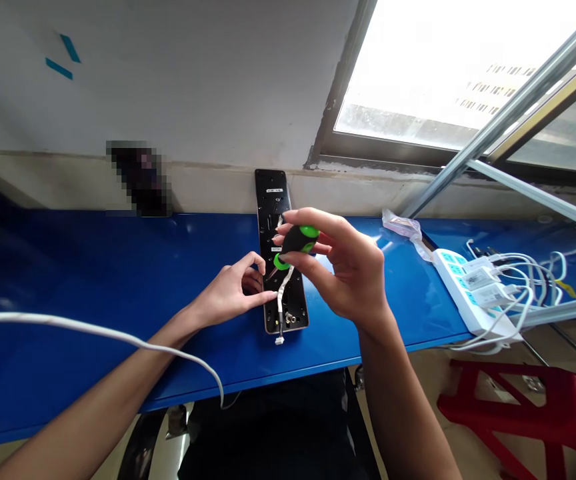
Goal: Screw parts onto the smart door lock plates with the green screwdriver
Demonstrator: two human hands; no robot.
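A long black panel (295, 287) with screws, small parts and white labels stands at the middle of the blue table, its far end against the wall. My right hand (351, 270) is closed around a screwdriver (297, 243) with a black and green handle, over the panel. The thin shaft slants down to the left; where its tip rests is hard to see. A white cable (283, 288) runs down the panel to a white connector (280, 341) at the near end. At the panel's left edge, my left hand (235, 287) holds with bent fingers, its thumb against the cable.
A white power strip (455, 280) with chargers and tangled white cords stands at the right, by metal frame bars (468, 160). Clear plastic wrapping (403, 227) lies near the wall. Another white cable (93, 327) crosses my left forearm. A red stool (558, 407) stands below right.
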